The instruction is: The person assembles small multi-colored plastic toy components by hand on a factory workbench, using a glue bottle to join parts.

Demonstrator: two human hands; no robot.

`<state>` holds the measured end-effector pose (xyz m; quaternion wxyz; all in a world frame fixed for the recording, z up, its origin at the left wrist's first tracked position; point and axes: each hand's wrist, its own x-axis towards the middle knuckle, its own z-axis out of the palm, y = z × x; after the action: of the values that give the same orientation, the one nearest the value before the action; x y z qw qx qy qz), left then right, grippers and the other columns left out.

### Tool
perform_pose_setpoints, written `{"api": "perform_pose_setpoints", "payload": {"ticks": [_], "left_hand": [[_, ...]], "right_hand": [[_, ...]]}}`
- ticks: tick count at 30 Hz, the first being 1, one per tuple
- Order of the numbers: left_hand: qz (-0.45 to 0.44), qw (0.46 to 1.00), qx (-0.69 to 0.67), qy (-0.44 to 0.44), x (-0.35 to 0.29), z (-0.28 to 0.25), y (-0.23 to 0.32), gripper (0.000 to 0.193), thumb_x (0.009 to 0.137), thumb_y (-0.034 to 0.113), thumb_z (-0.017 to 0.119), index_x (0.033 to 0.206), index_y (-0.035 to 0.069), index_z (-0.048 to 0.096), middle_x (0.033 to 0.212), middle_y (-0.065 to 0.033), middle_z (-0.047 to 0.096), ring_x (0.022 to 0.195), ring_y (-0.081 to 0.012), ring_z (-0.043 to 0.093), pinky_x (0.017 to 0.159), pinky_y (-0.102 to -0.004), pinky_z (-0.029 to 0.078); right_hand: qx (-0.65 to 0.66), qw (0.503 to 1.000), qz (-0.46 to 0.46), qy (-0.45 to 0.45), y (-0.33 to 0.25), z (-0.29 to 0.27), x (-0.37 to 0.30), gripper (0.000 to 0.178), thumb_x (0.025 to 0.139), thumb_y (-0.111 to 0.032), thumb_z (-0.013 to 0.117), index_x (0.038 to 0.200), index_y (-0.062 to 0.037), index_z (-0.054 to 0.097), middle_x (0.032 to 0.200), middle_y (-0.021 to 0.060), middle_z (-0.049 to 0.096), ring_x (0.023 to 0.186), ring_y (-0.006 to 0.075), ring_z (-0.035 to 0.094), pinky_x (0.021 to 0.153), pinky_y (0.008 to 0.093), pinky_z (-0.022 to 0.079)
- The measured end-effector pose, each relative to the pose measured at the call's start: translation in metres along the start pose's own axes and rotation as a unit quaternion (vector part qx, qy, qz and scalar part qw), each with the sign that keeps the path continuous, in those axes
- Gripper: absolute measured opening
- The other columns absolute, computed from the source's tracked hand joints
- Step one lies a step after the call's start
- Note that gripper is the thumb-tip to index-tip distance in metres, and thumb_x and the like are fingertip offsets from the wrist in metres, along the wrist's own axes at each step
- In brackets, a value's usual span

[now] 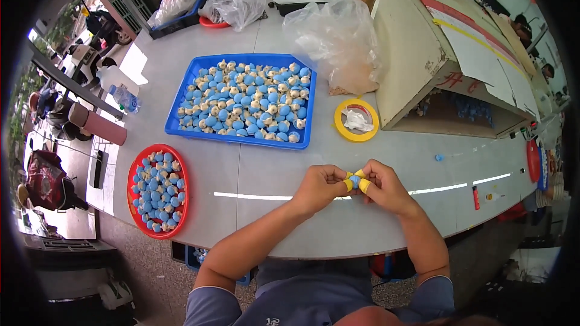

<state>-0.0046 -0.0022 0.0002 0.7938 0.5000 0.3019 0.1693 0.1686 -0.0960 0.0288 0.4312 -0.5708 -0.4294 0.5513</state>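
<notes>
Close to the table's near edge, my left hand (319,190) and my right hand (389,190) meet, with thumbs and fingers pinched together. Between their fingertips is a small blue piece (355,180), mostly covered, so its full shape does not show. Yellow wraps cover the tips of several of my fingers. Beyond my hands lies a blue tray (241,139) filled with small round blue-and-cream figures (248,99). To the left, a round red tray (183,205) holds more of these figures, many with the blue side up.
Past my hands lies a yellow ring (339,127) with crumpled white material inside. A worn wooden box (411,54) stands at right, beside a clear plastic bag (332,36). A red lighter-like object (476,198) is at right. A pink flask (106,128) and plastic bottle (125,98) stand left.
</notes>
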Motion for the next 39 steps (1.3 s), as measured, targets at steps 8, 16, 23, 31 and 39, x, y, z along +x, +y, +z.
{"api": "perform_pose_setpoints", "payload": {"ticks": [8,16,23,31,39], "left_hand": [[-0.002,1.000,-0.010,-0.002,0.001,0.001,-0.003,0.018,0.081,-0.002,0.063,0.097,-0.010,0.060,0.092,-0.0143,0.067,0.084,-0.0181,0.068,0.076,-0.0263,0.055],[-0.002,0.999,-0.033,0.007,0.000,0.004,0.000,0.021,0.083,-0.002,0.061,0.102,-0.010,0.058,0.094,-0.0138,0.067,0.085,-0.0183,0.069,0.076,-0.0260,0.056],[-0.003,0.999,-0.029,-0.017,-0.001,0.001,0.001,0.021,0.084,-0.001,0.060,0.103,-0.010,0.058,0.094,-0.0132,0.067,0.085,-0.0177,0.069,0.075,-0.0250,0.056],[-0.018,0.999,0.003,-0.027,0.000,0.001,0.005,0.019,0.084,-0.001,0.060,0.101,-0.010,0.059,0.093,-0.0136,0.067,0.084,-0.0174,0.069,0.074,-0.0248,0.055],[0.017,0.998,0.055,-0.026,-0.004,0.004,0.006,0.022,0.082,-0.005,0.059,0.103,-0.013,0.057,0.095,-0.0155,0.067,0.088,-0.0185,0.069,0.075,-0.0255,0.055]], "right_hand": [[0.007,1.000,-0.002,0.017,0.000,0.002,0.000,0.006,0.088,0.002,0.052,0.092,-0.0009,0.048,0.085,0.0049,0.059,0.067,0.0059,0.055,0.055,0.0217,0.046],[0.004,0.999,-0.006,0.054,0.000,0.005,0.000,0.008,0.087,0.002,0.053,0.093,0.0002,0.048,0.083,0.0050,0.059,0.066,0.0061,0.056,0.052,0.0222,0.046],[-0.013,0.999,-0.032,0.036,0.009,0.000,0.003,0.011,0.086,0.004,0.053,0.094,0.0001,0.047,0.083,0.0063,0.060,0.066,0.0075,0.058,0.052,0.0229,0.048],[-0.008,1.000,-0.010,0.001,0.003,-0.004,0.001,0.011,0.087,0.003,0.053,0.094,-0.0010,0.047,0.085,0.0065,0.060,0.068,0.0080,0.059,0.053,0.0235,0.050],[-0.022,0.999,-0.026,-0.009,0.005,-0.004,0.001,0.012,0.085,0.005,0.052,0.090,-0.0026,0.044,0.082,0.0057,0.058,0.067,0.0074,0.057,0.053,0.0238,0.048]]}}
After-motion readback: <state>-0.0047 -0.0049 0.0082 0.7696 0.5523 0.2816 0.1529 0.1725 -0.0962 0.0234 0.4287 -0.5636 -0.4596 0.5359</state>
